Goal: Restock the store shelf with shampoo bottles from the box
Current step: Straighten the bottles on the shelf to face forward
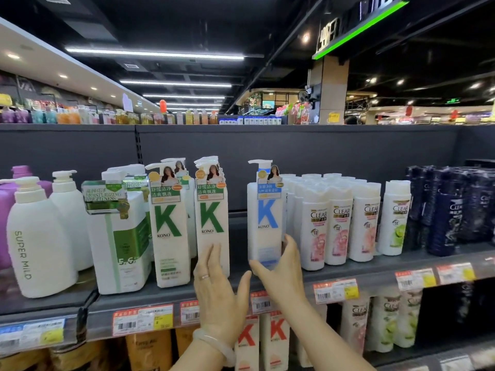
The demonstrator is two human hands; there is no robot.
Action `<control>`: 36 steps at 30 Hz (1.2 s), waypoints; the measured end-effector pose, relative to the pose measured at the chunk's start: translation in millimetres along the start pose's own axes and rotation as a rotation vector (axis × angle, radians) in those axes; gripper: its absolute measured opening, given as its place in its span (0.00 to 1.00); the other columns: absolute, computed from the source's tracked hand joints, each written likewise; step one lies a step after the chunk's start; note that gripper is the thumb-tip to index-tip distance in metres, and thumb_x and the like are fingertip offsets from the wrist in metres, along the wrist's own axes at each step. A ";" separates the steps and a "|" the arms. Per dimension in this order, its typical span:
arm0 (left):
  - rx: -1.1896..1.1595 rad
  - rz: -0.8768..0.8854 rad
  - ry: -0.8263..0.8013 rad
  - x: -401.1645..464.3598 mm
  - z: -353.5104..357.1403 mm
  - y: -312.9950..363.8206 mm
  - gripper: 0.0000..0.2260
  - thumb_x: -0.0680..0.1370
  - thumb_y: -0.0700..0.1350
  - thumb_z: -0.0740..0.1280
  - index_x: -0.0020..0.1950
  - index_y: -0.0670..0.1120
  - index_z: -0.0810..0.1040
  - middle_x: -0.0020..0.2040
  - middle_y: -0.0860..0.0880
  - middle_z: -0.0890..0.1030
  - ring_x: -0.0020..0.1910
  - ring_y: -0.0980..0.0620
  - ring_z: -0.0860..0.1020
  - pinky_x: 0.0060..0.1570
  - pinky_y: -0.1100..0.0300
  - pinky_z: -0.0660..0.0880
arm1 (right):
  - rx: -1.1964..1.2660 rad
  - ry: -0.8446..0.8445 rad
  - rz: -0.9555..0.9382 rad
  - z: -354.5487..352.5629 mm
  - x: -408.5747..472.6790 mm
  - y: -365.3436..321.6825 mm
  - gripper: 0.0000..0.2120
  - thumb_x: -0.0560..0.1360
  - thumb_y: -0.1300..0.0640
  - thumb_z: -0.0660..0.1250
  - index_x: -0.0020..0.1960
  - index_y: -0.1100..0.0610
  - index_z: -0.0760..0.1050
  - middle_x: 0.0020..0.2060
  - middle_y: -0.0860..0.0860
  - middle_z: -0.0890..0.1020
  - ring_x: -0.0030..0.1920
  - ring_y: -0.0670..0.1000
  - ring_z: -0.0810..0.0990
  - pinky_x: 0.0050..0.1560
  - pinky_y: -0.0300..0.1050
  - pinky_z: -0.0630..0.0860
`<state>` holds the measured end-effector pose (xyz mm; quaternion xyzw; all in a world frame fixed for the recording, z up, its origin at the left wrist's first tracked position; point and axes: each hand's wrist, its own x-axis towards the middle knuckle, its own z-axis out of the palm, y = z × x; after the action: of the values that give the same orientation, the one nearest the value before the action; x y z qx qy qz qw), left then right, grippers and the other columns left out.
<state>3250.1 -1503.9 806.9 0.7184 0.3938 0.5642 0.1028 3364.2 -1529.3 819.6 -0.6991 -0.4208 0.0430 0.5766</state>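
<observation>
A tall white KONO shampoo bottle with a blue K (265,210) stands on the grey shelf (380,275). My right hand (281,274) grips its base, thumb on the left side and fingers on the right. A gap separates it from two white KONO bottles with green K's; the nearer one (213,218) has more like it behind. My left hand (217,298) is open, its fingertips resting flat against the lower front of that green K bottle. No box is in view.
White CLEAR bottles (337,228) stand packed right of the blue K bottle, dark blue bottles (450,210) beyond them. On the left are a green-labelled pump bottle (120,242) and a SUPER MILD bottle (40,236). Red K bottles (276,341) fill the shelf below.
</observation>
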 end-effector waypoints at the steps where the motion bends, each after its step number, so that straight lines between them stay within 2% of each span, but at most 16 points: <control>1: -0.063 0.071 -0.003 -0.7 3.1 7.3 0.34 0.68 0.40 0.75 0.69 0.39 0.64 0.67 0.41 0.68 0.67 0.49 0.64 0.66 0.50 0.61 | 0.037 0.029 -0.032 -8.4 -3.3 4.3 0.35 0.69 0.56 0.73 0.70 0.53 0.58 0.65 0.47 0.67 0.66 0.46 0.66 0.67 0.47 0.68; 3: -0.203 0.155 -0.072 -2.5 11.6 23.6 0.30 0.70 0.38 0.73 0.68 0.42 0.64 0.65 0.44 0.69 0.66 0.51 0.67 0.66 0.54 0.65 | 0.072 0.140 -0.092 -31.4 -6.2 16.9 0.28 0.71 0.60 0.69 0.67 0.50 0.62 0.62 0.44 0.68 0.63 0.43 0.66 0.66 0.43 0.65; 6: -0.284 0.142 -0.332 -10.2 28.5 50.0 0.27 0.75 0.44 0.68 0.71 0.47 0.61 0.69 0.48 0.65 0.69 0.53 0.64 0.69 0.59 0.63 | 0.074 0.316 -0.080 -75.3 1.0 34.1 0.22 0.72 0.61 0.68 0.63 0.52 0.66 0.58 0.45 0.70 0.62 0.48 0.70 0.62 0.42 0.65; 9: -0.272 0.102 -0.423 -19.2 54.4 75.6 0.30 0.77 0.49 0.64 0.74 0.49 0.52 0.75 0.52 0.56 0.74 0.57 0.54 0.73 0.61 0.53 | 0.051 0.328 -0.056 -116.7 26.6 39.8 0.19 0.74 0.56 0.68 0.62 0.52 0.67 0.56 0.46 0.71 0.62 0.50 0.71 0.63 0.46 0.68; 11: -0.304 0.074 -0.420 -17.8 67.5 95.4 0.31 0.77 0.48 0.64 0.75 0.47 0.51 0.75 0.50 0.56 0.74 0.56 0.54 0.73 0.59 0.53 | 0.001 0.301 -0.133 -145.9 53.8 29.8 0.20 0.74 0.55 0.68 0.64 0.54 0.68 0.58 0.47 0.73 0.61 0.48 0.71 0.61 0.43 0.67; 13: -0.342 0.068 -0.363 -6.8 75.5 115.9 0.31 0.76 0.47 0.66 0.74 0.47 0.54 0.74 0.49 0.58 0.73 0.57 0.55 0.73 0.60 0.55 | -0.109 0.214 -0.292 -177.8 86.7 8.0 0.21 0.73 0.56 0.69 0.64 0.56 0.70 0.59 0.49 0.75 0.61 0.49 0.72 0.59 0.41 0.66; 15: -0.332 0.127 -0.246 13.7 81.4 133.5 0.29 0.76 0.46 0.67 0.73 0.45 0.57 0.73 0.48 0.60 0.71 0.56 0.57 0.72 0.62 0.56 | -0.303 0.051 -0.432 -204.9 119.3 -14.4 0.22 0.71 0.54 0.71 0.64 0.55 0.72 0.60 0.50 0.76 0.61 0.50 0.72 0.60 0.41 0.66; 17: -0.284 0.149 -0.134 40.2 87.1 145.1 0.28 0.75 0.44 0.68 0.71 0.43 0.60 0.71 0.45 0.64 0.71 0.51 0.61 0.71 0.55 0.60 | -0.490 -0.162 -0.500 -218.4 144.5 -32.1 0.26 0.70 0.50 0.73 0.65 0.53 0.71 0.62 0.49 0.75 0.62 0.50 0.72 0.64 0.45 0.68; 18: -0.268 0.122 -0.110 53.0 88.4 149.4 0.28 0.74 0.43 0.68 0.71 0.43 0.60 0.70 0.44 0.64 0.70 0.49 0.62 0.71 0.53 0.61 | -0.549 -0.252 -0.512 -219.8 153.8 -38.1 0.27 0.69 0.48 0.73 0.65 0.52 0.71 0.62 0.48 0.76 0.62 0.49 0.73 0.65 0.48 0.68; 20: -0.237 0.015 -0.099 70.8 90.2 153.4 0.31 0.74 0.46 0.70 0.72 0.43 0.58 0.71 0.45 0.63 0.70 0.50 0.62 0.70 0.56 0.60 | -0.609 -0.373 -0.500 -215.8 168.0 -42.8 0.29 0.67 0.46 0.74 0.65 0.51 0.71 0.61 0.47 0.76 0.61 0.48 0.74 0.65 0.53 0.68; 24: -0.206 -0.200 -0.189 71.8 93.3 148.6 0.39 0.70 0.49 0.73 0.74 0.44 0.54 0.70 0.46 0.64 0.68 0.49 0.65 0.66 0.55 0.65 | -0.620 -0.532 -0.411 -204.9 186.8 -34.9 0.31 0.63 0.44 0.77 0.62 0.52 0.72 0.56 0.49 0.77 0.56 0.50 0.75 0.62 0.53 0.71; 27: -0.241 -0.314 -0.270 60.5 100.6 139.5 0.40 0.68 0.46 0.75 0.72 0.43 0.57 0.64 0.46 0.71 0.63 0.49 0.72 0.63 0.53 0.71 | -0.652 -0.583 -0.399 -199.4 196.8 -29.1 0.30 0.61 0.42 0.77 0.59 0.51 0.73 0.53 0.48 0.76 0.55 0.52 0.75 0.60 0.52 0.72; 29: -0.280 -0.352 -0.303 51.5 107.9 133.0 0.32 0.66 0.45 0.77 0.65 0.45 0.65 0.58 0.48 0.76 0.57 0.51 0.76 0.57 0.53 0.75 | -0.699 -0.579 -0.435 -196.4 200.5 -28.2 0.28 0.61 0.40 0.76 0.56 0.51 0.74 0.49 0.45 0.75 0.54 0.52 0.75 0.59 0.50 0.70; 31: -0.290 -0.384 -0.332 46.2 112.3 126.5 0.22 0.67 0.45 0.76 0.55 0.48 0.70 0.52 0.51 0.79 0.50 0.56 0.78 0.48 0.58 0.77 | -0.710 -0.567 -0.454 -194.3 201.9 -27.5 0.27 0.61 0.39 0.75 0.55 0.50 0.74 0.46 0.43 0.74 0.52 0.50 0.74 0.55 0.46 0.67; 33: -0.314 -0.398 -0.350 44.7 113.0 121.2 0.15 0.68 0.45 0.75 0.48 0.52 0.71 0.49 0.53 0.79 0.46 0.60 0.77 0.42 0.64 0.75 | -0.692 -0.562 -0.439 -194.5 202.8 -26.3 0.27 0.62 0.38 0.75 0.55 0.49 0.74 0.46 0.42 0.75 0.51 0.49 0.73 0.53 0.43 0.64; 36: -0.320 -0.385 -0.363 47.6 110.5 115.7 0.13 0.71 0.43 0.73 0.50 0.50 0.73 0.49 0.54 0.79 0.47 0.58 0.78 0.44 0.62 0.76 | -0.670 -0.563 -0.424 -196.5 203.2 -26.6 0.26 0.61 0.38 0.75 0.55 0.48 0.75 0.49 0.44 0.77 0.54 0.50 0.73 0.53 0.43 0.66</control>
<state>3403.3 -1516.0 872.3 0.6942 0.4040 0.4516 0.3885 3587.5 -1551.5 993.5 -0.7063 -0.6843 -0.0257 0.1794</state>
